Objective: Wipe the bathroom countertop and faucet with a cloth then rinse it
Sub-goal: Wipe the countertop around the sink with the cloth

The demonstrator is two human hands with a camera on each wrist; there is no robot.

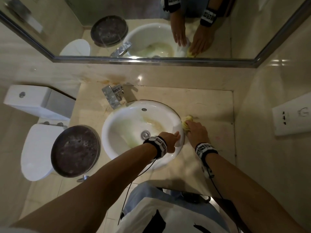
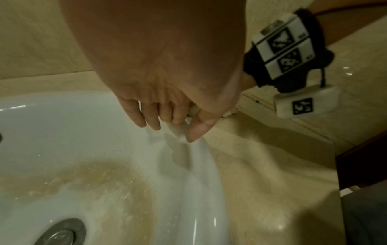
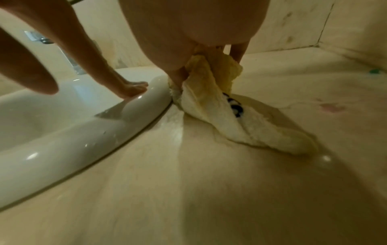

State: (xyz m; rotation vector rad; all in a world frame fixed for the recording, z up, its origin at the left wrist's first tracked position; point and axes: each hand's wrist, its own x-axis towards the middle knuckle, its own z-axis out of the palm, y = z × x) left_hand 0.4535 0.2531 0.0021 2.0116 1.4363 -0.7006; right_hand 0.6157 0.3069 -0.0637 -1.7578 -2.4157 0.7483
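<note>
- Risk, incomplete coverage: the cloth [image 3: 211, 106] is bunched into a narrow wad, so only part of it meets the countertop [image 1: 210, 105]; a pass in this shape is likely to leave unwiped strips, notably toward the back wall and the corner.
- Risk, skipped zone: the faucet [image 1: 113, 96] stands well apart from both hands, on the far side of the basin [image 1: 127, 118]; it probably remains to be wiped.
- Risk, slip: the basin rim carries droplets in the right wrist view; a bracing hand could slide if weight is put on it.
- Right hand [image 1: 196, 130]: fingers curled round the cloth, pressing it onto the countertop; cloth lies just beside the basin rim, touching it.
- Left hand [image 2: 167, 102]: released, fingers straight, tips resting on the basin rim, holding nothing; near the cloth, across the rim from it.
</note>
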